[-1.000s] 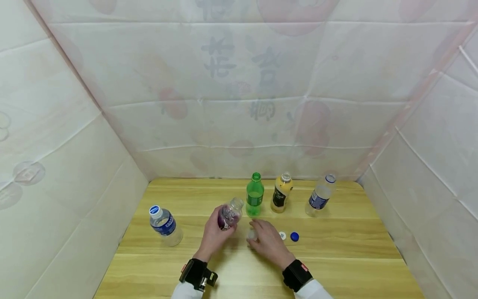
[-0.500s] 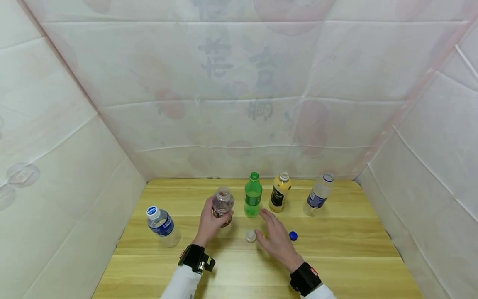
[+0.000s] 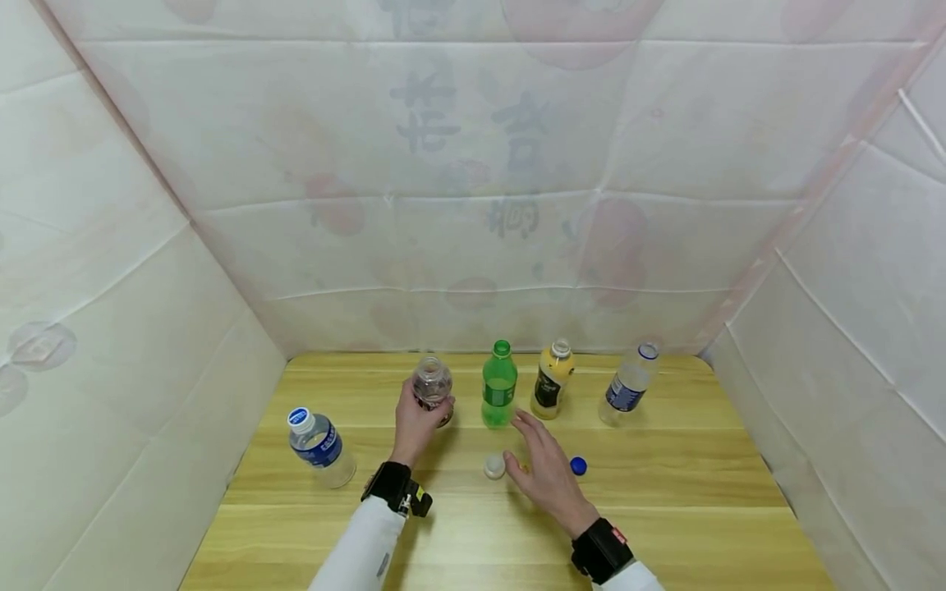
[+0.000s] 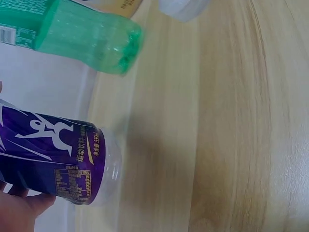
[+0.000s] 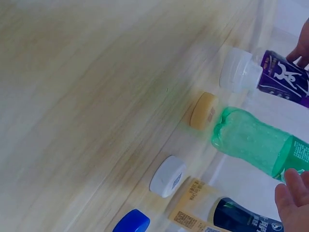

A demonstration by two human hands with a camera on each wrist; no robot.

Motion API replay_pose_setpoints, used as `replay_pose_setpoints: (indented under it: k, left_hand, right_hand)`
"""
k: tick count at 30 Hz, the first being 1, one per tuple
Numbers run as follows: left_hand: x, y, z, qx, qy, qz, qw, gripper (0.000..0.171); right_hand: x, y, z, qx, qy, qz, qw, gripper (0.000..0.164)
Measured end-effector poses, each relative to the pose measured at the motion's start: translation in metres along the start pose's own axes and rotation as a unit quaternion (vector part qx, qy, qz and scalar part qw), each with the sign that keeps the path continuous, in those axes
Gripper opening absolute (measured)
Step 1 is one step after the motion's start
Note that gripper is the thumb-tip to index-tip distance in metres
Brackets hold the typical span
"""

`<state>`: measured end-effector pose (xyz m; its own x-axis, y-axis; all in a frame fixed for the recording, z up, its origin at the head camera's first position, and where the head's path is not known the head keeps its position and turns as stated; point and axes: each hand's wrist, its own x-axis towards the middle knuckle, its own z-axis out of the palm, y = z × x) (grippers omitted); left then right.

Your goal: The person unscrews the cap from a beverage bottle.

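Observation:
My left hand (image 3: 415,425) grips an uncapped clear bottle (image 3: 432,381) with a purple label, upright over the left middle of the table. In the left wrist view, the clear base of this purple-labelled bottle (image 4: 53,154) shows close over the wood. My right hand (image 3: 550,476) is held over the table with relaxed, spread fingers and nothing in it. Just left of its thumb lies a translucent white cap (image 3: 494,467). A yellow cap (image 5: 203,111) and a white cap (image 5: 168,176) lie under the hand, with a blue cap (image 3: 579,466) to its right.
An uncapped green bottle (image 3: 499,386), a yellow bottle (image 3: 553,382) and a blue-labelled clear bottle (image 3: 626,388) stand along the back. A capped clear bottle (image 3: 321,447) stands at the left. Draped cloth walls (image 3: 473,246) border the wooden table (image 3: 458,533).
The right hand has let go of the translucent cap, leaving it on the table, and shifted slightly right. The left hand has carried the purple-labelled bottle leftward and back, turning it from tilted to upright.

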<state>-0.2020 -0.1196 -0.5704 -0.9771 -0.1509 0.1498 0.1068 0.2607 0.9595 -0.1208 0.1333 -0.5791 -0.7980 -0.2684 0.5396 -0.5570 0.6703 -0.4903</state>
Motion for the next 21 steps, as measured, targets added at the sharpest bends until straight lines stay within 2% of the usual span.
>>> replay_pose_setpoints:
  k: [10,16,21]
  left_hand:
    - [0.008,-0.005,0.004,0.008,0.003,-0.003,1.0000,0.078]
    - [0.008,-0.008,0.006,0.043,0.010,-0.008,0.9990,0.082]
    - [0.002,-0.011,0.002,0.041,-0.008,-0.005,0.9991,0.107]
  right_hand:
    - [0.004,-0.003,0.001,-0.003,0.002,-0.009,1.000,0.051]
    - [0.006,-0.003,0.000,-0.010,0.009,-0.028,1.000,0.050]
    - [0.006,-0.004,-0.004,-0.014,-0.001,-0.018,1.000,0.048]
